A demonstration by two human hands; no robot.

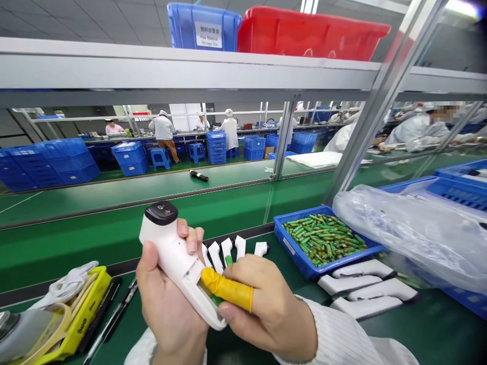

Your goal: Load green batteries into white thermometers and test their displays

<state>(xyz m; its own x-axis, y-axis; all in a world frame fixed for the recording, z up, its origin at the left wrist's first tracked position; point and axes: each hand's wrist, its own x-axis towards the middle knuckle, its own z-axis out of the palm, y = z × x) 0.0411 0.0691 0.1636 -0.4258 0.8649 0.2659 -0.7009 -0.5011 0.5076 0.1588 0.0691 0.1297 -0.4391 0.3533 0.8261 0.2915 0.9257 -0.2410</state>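
My left hand (pixel 167 289) is wrapped round a white handheld infrared thermometer (pixel 173 248) with a black head, tilted with its handle toward the lower right. The handle's battery compartment is uncovered. My right hand (pixel 262 304), a yellow finger cot (pixel 226 288) on its index finger, presses a green battery (pixel 216 299) into the compartment, thumb at the handle's lower end. The fingers cover most of that battery. A second green piece (pixel 229 260), perhaps another battery, shows just above the right knuckles. Several more white thermometers (pixel 215 257) lie behind my hands.
To the right stand a blue tray (pixel 279 228) of green batteries and several white thermometers (pixel 365 289). Clear plastic bags (pixel 411 233) cover a blue crate. A yellow box (pixel 89 309) and pens (pixel 114 314) lie left. Overhead, a shelf (pixel 114 66) carries bins; people work beyond the green conveyor.
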